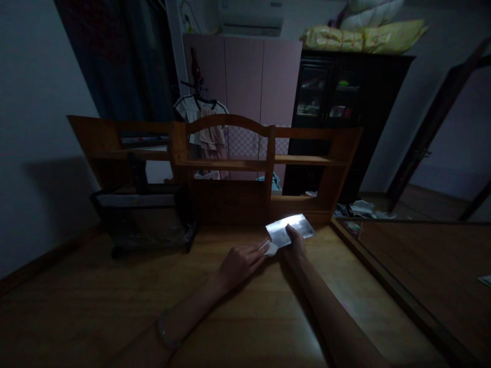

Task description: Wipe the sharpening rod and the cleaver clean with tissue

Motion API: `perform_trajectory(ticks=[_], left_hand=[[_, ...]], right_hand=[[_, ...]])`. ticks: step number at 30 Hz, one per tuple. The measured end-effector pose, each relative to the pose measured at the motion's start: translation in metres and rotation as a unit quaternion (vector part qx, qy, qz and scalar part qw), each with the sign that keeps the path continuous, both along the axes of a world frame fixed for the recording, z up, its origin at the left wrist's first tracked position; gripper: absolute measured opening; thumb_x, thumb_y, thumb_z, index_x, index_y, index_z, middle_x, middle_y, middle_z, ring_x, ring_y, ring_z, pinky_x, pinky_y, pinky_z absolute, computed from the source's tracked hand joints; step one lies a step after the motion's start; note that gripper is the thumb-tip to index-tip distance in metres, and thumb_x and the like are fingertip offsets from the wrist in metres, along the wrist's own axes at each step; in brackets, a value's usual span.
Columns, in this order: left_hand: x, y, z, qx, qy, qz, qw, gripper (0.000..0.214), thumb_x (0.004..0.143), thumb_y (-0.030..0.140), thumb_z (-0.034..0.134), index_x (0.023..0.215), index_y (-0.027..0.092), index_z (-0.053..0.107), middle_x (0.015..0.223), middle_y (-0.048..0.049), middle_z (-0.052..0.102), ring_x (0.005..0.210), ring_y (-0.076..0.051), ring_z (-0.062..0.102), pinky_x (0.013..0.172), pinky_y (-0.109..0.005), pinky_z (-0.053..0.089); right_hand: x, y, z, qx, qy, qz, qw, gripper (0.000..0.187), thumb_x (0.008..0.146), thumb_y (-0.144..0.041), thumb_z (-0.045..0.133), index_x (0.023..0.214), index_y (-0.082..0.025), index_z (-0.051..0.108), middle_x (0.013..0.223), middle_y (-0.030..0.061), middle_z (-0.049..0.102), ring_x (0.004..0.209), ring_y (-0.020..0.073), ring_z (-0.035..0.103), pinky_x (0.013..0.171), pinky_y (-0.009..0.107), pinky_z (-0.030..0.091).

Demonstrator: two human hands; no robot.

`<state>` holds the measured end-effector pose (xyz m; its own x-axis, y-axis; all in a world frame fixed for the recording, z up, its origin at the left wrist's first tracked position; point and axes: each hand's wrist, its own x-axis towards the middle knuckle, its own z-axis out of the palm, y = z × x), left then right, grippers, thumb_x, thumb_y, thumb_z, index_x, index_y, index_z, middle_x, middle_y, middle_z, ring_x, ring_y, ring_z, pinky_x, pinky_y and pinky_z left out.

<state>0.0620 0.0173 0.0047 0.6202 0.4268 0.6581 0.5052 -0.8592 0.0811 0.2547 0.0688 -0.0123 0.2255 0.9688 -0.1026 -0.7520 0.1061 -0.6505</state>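
Note:
A shiny flat rectangular metal piece, like a cleaver blade, is held just above the wooden desk near the shelf. My right hand grips its near edge, thumb resting on top. My left hand pinches a small white cloth or tissue against the left corner of the metal piece. The room is very dark.
A wooden desktop shelf unit stands at the back of the desk. A black mesh basket sits at the back left. Beyond are a pink wardrobe, a dark cabinet with bedding on top, and hanging clothes.

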Motion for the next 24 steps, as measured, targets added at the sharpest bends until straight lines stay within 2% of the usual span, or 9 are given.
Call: perform_trajectory(ticks=[8, 13, 17, 24], left_hand=[[0.0017, 0.0001, 0.0003, 0.03, -0.011, 0.009, 0.999, 0.037, 0.092, 0.027, 0.047, 0.128, 0.02, 0.051, 0.126, -0.009, 0.058, 0.112, -0.021, 0.058, 0.09, -0.038, 0.053], [0.0021, 0.0006, -0.0012, 0.027, -0.003, 0.015, 1.0, 0.037, 0.092, 0.027, 0.047, 0.128, 0.019, 0.052, 0.126, -0.0093, 0.058, 0.11, -0.021, 0.06, 0.088, -0.039, 0.054], [0.0029, -0.0001, -0.0005, 0.029, -0.013, 0.019, 0.999, 0.036, 0.092, 0.026, 0.047, 0.127, 0.02, 0.052, 0.125, -0.009, 0.059, 0.111, -0.021, 0.059, 0.09, -0.038, 0.053], [0.0034, -0.0008, 0.0006, 0.034, -0.013, 0.029, 0.999, 0.034, 0.092, 0.027, 0.047, 0.125, 0.019, 0.054, 0.125, -0.0086, 0.059, 0.111, -0.02, 0.059, 0.091, -0.037, 0.052]], right_hand=[[0.0044, 0.0028, -0.0032, -0.03, 0.05, 0.077, 0.995, 0.019, 0.078, -0.034, 0.057, 0.086, -0.018, 0.061, 0.075, 0.0041, 0.071, 0.066, 0.0225, 0.066, 0.064, 0.036, 0.055], [0.0072, 0.0076, -0.0066, -0.025, 0.057, 0.078, 0.995, 0.018, 0.077, -0.031, 0.058, 0.087, -0.017, 0.061, 0.075, 0.0039, 0.071, 0.063, 0.0202, 0.066, 0.063, 0.033, 0.055], [0.0076, 0.0092, -0.0083, -0.029, 0.046, 0.084, 0.995, 0.021, 0.077, -0.034, 0.058, 0.088, -0.017, 0.061, 0.075, 0.0043, 0.071, 0.064, 0.0214, 0.066, 0.062, 0.034, 0.055], [0.0049, 0.0051, -0.0028, -0.024, 0.03, 0.063, 0.997, 0.016, 0.078, -0.032, 0.057, 0.084, -0.018, 0.06, 0.071, 0.0033, 0.07, 0.062, 0.0209, 0.066, 0.06, 0.033, 0.055]])
